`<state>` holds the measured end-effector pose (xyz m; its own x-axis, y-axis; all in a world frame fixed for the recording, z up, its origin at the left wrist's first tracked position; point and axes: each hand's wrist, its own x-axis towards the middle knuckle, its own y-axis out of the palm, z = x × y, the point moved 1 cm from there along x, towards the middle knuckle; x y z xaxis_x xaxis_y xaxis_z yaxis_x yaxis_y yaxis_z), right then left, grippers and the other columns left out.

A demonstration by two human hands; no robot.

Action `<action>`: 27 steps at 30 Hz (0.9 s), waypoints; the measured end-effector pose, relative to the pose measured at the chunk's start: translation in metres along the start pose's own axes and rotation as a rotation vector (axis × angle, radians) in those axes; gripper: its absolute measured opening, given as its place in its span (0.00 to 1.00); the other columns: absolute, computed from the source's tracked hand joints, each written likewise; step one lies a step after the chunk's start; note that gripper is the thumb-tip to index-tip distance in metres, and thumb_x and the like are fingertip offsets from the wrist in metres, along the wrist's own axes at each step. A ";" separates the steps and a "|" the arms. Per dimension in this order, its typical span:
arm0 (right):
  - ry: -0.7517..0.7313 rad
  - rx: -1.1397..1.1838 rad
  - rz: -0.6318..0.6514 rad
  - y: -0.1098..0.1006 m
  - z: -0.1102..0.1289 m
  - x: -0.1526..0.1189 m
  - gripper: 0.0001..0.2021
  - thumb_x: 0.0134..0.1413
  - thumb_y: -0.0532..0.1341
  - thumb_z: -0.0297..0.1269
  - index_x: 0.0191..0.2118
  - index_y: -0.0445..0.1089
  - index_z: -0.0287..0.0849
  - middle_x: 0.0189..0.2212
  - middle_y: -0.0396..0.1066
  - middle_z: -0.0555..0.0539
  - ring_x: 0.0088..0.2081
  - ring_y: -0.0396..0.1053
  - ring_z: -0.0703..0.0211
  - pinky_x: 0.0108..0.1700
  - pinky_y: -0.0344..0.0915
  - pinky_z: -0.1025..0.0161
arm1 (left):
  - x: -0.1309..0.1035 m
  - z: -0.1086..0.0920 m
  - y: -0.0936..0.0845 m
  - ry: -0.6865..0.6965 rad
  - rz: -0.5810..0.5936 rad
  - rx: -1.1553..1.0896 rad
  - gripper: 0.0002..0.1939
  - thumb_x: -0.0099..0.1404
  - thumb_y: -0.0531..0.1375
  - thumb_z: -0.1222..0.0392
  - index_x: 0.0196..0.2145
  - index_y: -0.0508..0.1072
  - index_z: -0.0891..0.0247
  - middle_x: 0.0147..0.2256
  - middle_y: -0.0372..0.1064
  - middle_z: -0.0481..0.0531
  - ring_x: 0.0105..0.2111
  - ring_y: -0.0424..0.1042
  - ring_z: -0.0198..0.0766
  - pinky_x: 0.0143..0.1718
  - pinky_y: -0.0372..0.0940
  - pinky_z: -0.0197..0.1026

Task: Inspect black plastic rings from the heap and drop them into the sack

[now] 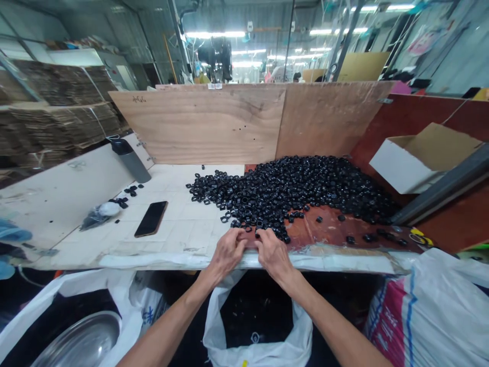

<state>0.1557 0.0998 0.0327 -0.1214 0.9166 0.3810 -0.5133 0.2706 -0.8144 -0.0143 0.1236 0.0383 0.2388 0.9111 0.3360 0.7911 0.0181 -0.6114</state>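
Note:
A large pile of small black plastic rings spreads over the worktable. My left hand is at the pile's near edge, fingers curled and thumb drawn in. Whatever sits between its fingertips is too small to make out. Close beside it, my right hand has its fingers bent and closed on a small black ring at the fingertips. Both hands hover just above the table's front edge. Below them hangs an open white sack with dark contents and one pale ring-like piece on top.
A phone, a grey bottle and a plastic bag of dark parts lie to the left. At right are a cardboard box, yellow-handled scissors and a full sack. Lower left, a metal bowl rests in another sack.

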 end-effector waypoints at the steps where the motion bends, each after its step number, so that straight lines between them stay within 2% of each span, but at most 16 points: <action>1: 0.001 -0.074 0.036 0.005 -0.001 0.009 0.10 0.61 0.56 0.31 0.48 0.68 0.44 0.37 0.67 0.46 0.28 0.69 0.60 0.29 0.60 0.66 | 0.010 0.004 0.009 0.019 0.003 0.041 0.11 0.64 0.56 0.68 0.44 0.72 0.62 0.38 0.71 0.54 0.38 0.72 0.42 0.42 0.68 0.44; 5: 0.022 -0.220 0.098 0.023 -0.004 0.021 0.09 0.63 0.57 0.35 0.48 0.68 0.45 0.37 0.68 0.45 0.28 0.71 0.58 0.28 0.60 0.65 | 0.030 0.019 0.033 0.041 0.030 0.208 0.09 0.63 0.56 0.69 0.38 0.74 0.61 0.34 0.67 0.54 0.35 0.69 0.42 0.38 0.67 0.42; 9: 0.052 -0.170 0.059 0.029 -0.008 0.015 0.06 0.62 0.56 0.35 0.43 0.68 0.42 0.36 0.69 0.44 0.29 0.71 0.57 0.30 0.61 0.65 | 0.025 0.025 0.035 0.077 0.004 0.248 0.08 0.65 0.55 0.68 0.33 0.73 0.61 0.37 0.67 0.54 0.37 0.70 0.42 0.38 0.66 0.42; 12: 0.068 0.005 -0.025 0.024 -0.011 0.013 0.04 0.58 0.57 0.32 0.38 0.68 0.41 0.34 0.70 0.45 0.30 0.70 0.57 0.32 0.63 0.65 | 0.018 0.022 0.031 0.112 0.018 0.245 0.07 0.65 0.55 0.68 0.33 0.72 0.61 0.36 0.69 0.53 0.38 0.71 0.42 0.41 0.66 0.42; 15: 0.105 0.327 -0.070 0.016 -0.017 0.014 0.06 0.56 0.58 0.35 0.38 0.69 0.41 0.27 0.70 0.49 0.28 0.68 0.59 0.32 0.64 0.65 | 0.012 0.015 0.026 0.102 -0.004 0.209 0.04 0.63 0.57 0.67 0.33 0.71 0.61 0.32 0.70 0.51 0.35 0.72 0.41 0.40 0.66 0.43; 18: 0.194 0.661 0.027 0.011 -0.021 0.014 0.09 0.56 0.58 0.38 0.41 0.70 0.41 0.23 0.69 0.52 0.24 0.68 0.61 0.28 0.64 0.67 | 0.005 0.010 0.024 0.034 -0.038 0.111 0.08 0.60 0.59 0.66 0.38 0.70 0.60 0.32 0.72 0.49 0.31 0.72 0.39 0.36 0.67 0.41; 20: 0.234 0.819 0.097 0.009 -0.023 0.014 0.10 0.54 0.58 0.37 0.41 0.69 0.42 0.24 0.71 0.52 0.25 0.71 0.60 0.29 0.66 0.66 | 0.002 0.009 0.024 0.016 -0.039 0.065 0.10 0.59 0.60 0.65 0.40 0.70 0.60 0.33 0.72 0.49 0.30 0.73 0.38 0.35 0.67 0.40; 23: 0.223 0.932 0.146 0.009 -0.022 0.014 0.10 0.51 0.59 0.34 0.41 0.69 0.42 0.27 0.72 0.52 0.28 0.73 0.61 0.32 0.69 0.66 | 0.001 0.008 0.024 0.082 -0.028 0.037 0.08 0.59 0.60 0.65 0.39 0.73 0.61 0.34 0.71 0.51 0.33 0.72 0.39 0.36 0.68 0.40; 27: 0.147 0.897 0.125 0.012 -0.021 0.016 0.09 0.48 0.63 0.35 0.38 0.71 0.41 0.30 0.72 0.52 0.27 0.70 0.64 0.30 0.66 0.68 | 0.002 0.008 0.024 0.205 -0.026 -0.052 0.09 0.61 0.59 0.67 0.39 0.74 0.62 0.36 0.71 0.53 0.36 0.71 0.39 0.38 0.68 0.41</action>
<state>0.1658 0.1236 0.0194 -0.1422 0.9687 0.2034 -0.9784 -0.1065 -0.1770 0.0005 0.1295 0.0183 0.3232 0.8077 0.4931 0.8251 0.0147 -0.5648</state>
